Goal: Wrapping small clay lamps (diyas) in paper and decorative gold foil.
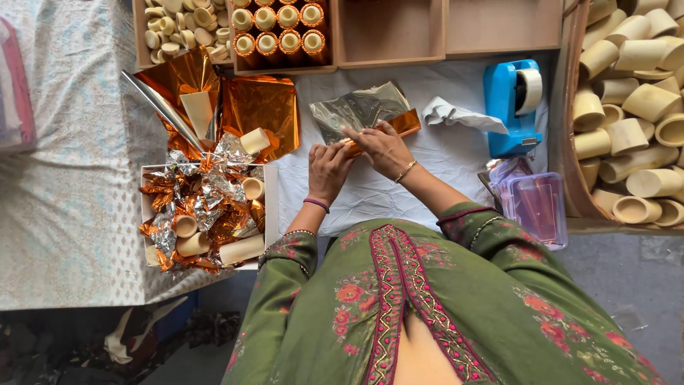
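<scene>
A bench draped in a white cloth fills the middle, lit evenly; left of the bench lies a pale patterned cloth; along the far edge of the bench run open wooden compartments; right of the bench stands a wooden crate; below the bench on the right shows grey floor; below its left side, dark clutter.

Green floral-embroidered tunic, maroon beaded placket; purple bangle, gold bracelet
</scene>
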